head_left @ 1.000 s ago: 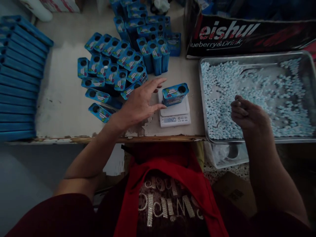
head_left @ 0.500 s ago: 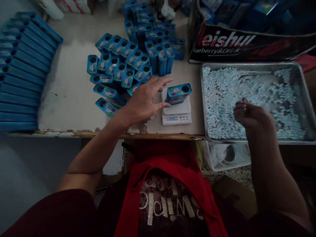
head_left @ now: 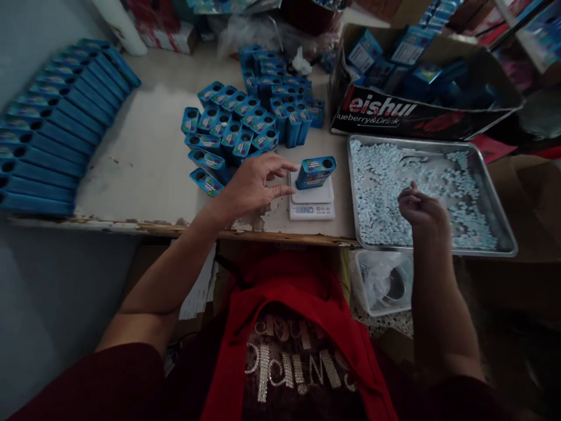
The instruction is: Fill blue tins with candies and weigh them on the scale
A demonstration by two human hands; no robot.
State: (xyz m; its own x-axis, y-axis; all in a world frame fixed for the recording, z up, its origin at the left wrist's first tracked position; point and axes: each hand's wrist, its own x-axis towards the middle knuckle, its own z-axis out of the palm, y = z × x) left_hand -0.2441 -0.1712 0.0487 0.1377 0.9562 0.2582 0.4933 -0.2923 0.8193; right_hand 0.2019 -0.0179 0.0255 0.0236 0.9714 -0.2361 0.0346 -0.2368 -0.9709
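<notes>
A small blue candy tin (head_left: 314, 178) with a round dark hole in its top stands upright on a white digital scale (head_left: 312, 213). My left hand (head_left: 256, 184) is just left of the tin, thumb and fingers spread apart with nothing between them. Over the metal tray (head_left: 499, 250) hovers my right hand (head_left: 424, 211), its fingers curled together in a pinch. What those fingers hold, if anything, is hidden. Small pale blue and white candies (head_left: 377, 202) lie spread across the tray beneath it.
Several blue tins (head_left: 232, 134) stand grouped behind my left hand. A long curved row of tins (head_left: 74, 123) lines the table's left side. Behind the tray sits a black cardboard box (head_left: 372, 114) holding more blue packages. A white plastic basket (head_left: 381, 310) is below the table edge.
The camera view has shifted, showing more of the back of the table. My left hand has drawn slightly back from the tin. My right hand stays closed above the tray.
</notes>
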